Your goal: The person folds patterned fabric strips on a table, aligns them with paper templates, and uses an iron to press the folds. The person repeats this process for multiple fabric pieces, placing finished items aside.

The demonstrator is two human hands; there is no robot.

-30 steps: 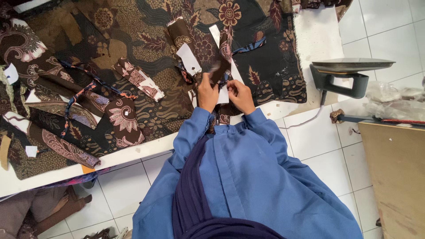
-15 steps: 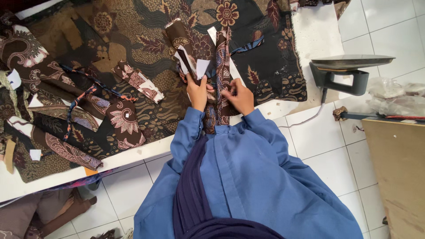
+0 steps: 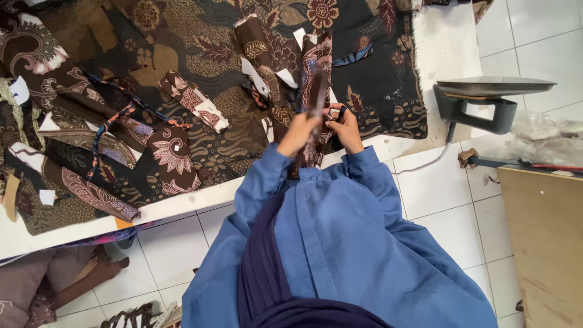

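Note:
I stand at a white table [image 3: 443, 42] covered with dark brown batik cloth [image 3: 200, 54]. Both hands hold a long narrow strip of patterned batik fabric [image 3: 317, 67], which runs from my chest up over the table. My left hand [image 3: 299, 132] grips the strip from the left side. Close beside it, my right hand [image 3: 347, 127] pinches the strip's right edge, with a small dark loop-shaped thing at its fingers; I cannot tell what it is. White paper pieces [image 3: 254, 71] lie on the cloth just left of the strip.
Several cut batik pieces [image 3: 170, 158] lie over the table's left half. A dark flat iron [image 3: 486, 100] stands at the table's right end, its cord [image 3: 425, 164] hanging down. A wooden board [image 3: 543, 243] and crumpled plastic [image 3: 540, 130] lie to the right. Another person's foot [image 3: 91, 276] rests at lower left.
The fabric strip has been drawn up straighter between my hands. The white paper piece that was at my left hand now lies on the cloth. The view has shifted slightly.

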